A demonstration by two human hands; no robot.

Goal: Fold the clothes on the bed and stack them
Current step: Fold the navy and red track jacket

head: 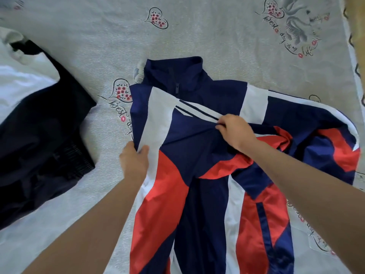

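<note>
Both forearms reach over the jacket (197,155), spread collar-away on the bed (217,32). Left hand (134,161) pinches its left edge; right hand (235,131) pinches a folded-in sleeve at mid-chest. Dark clothes (43,123) lie well left.

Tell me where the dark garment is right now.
In the head view, the dark garment lies on the bedsheet at the left, beyond the left hand, apart from the jacket, partly over white cloth.
</note>
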